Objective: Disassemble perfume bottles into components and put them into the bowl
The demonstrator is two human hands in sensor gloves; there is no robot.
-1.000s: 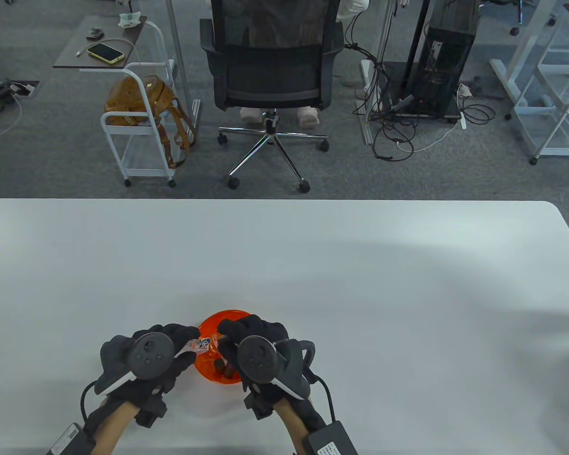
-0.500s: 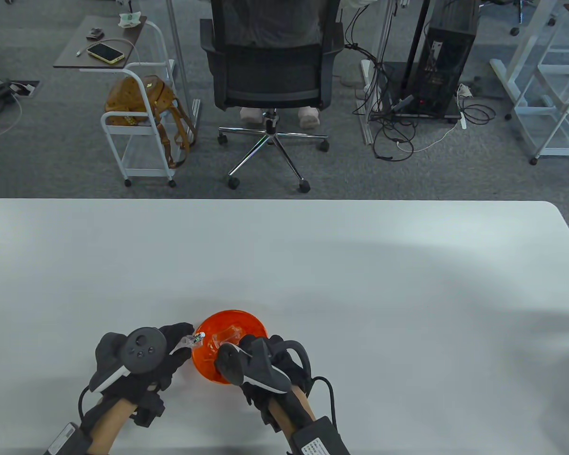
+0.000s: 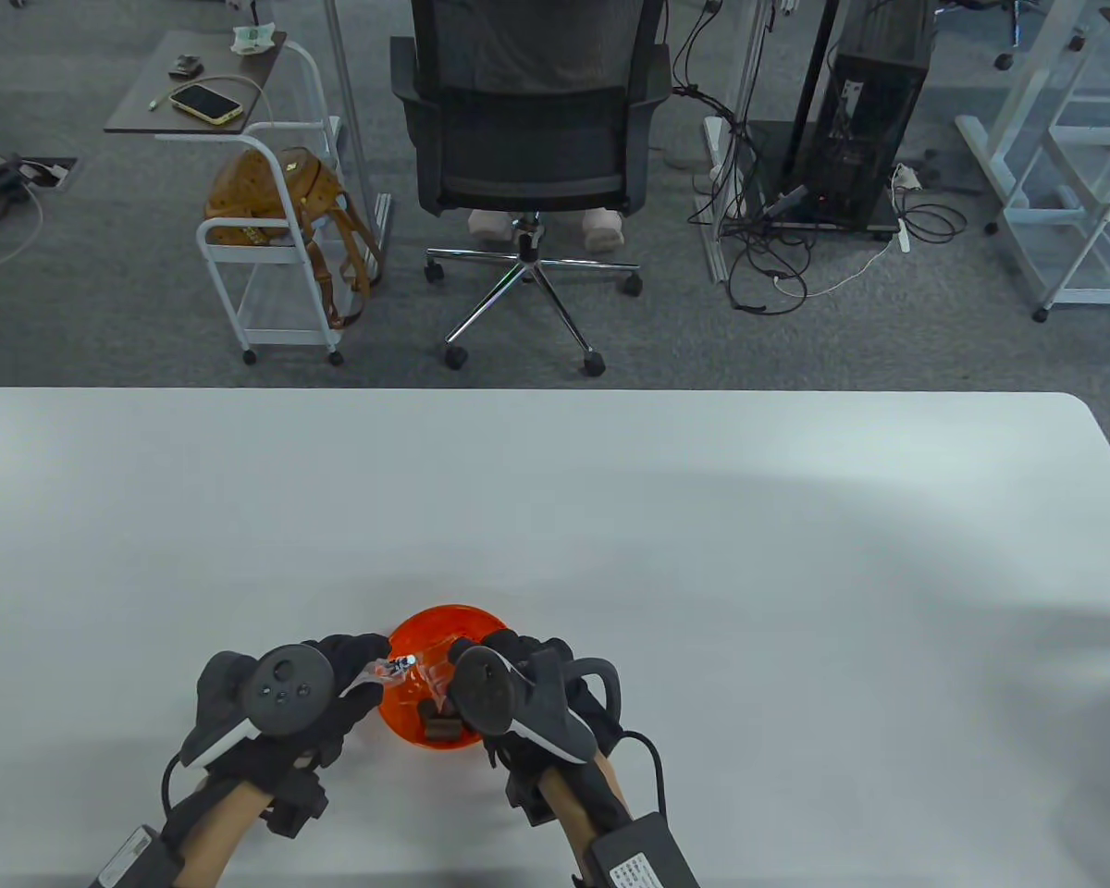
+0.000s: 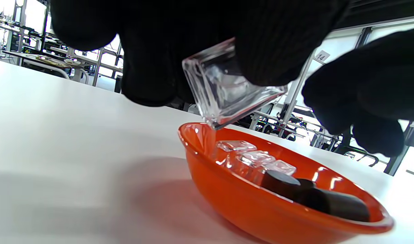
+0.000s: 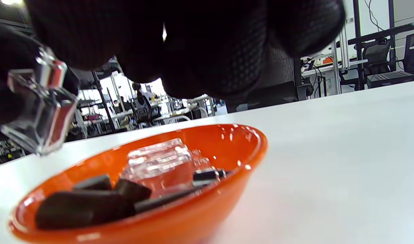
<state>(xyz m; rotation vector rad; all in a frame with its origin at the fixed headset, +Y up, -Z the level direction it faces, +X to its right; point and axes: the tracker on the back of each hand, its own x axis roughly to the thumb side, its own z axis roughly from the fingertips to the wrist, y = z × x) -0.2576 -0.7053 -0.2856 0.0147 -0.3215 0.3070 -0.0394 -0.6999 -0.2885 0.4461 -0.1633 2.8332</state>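
- Left wrist view, top centre: left hand fingers pinch the clear perfume bottle, tilted just over the orange bowl rim, likely so parts drop in.
- Right hand hovers over bowl, lower centre of table view; finger state cannot tell.
- Dark caps and clear pieces already crowd the bowl.
- White table around.
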